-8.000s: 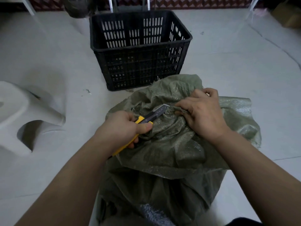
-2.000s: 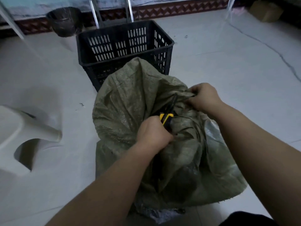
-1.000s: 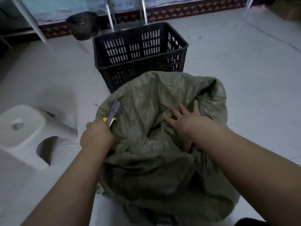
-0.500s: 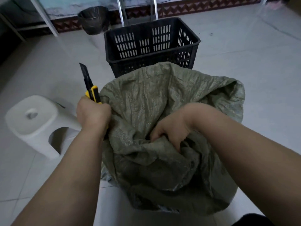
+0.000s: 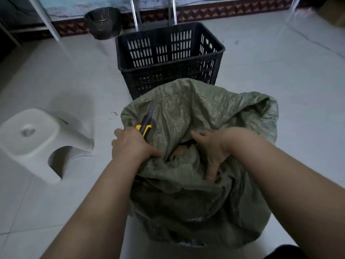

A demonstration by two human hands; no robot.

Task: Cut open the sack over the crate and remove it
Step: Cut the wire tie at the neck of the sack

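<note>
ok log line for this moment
left hand: grips knife | right hand: reaches into sack opening | sack: open, not removed
</note>
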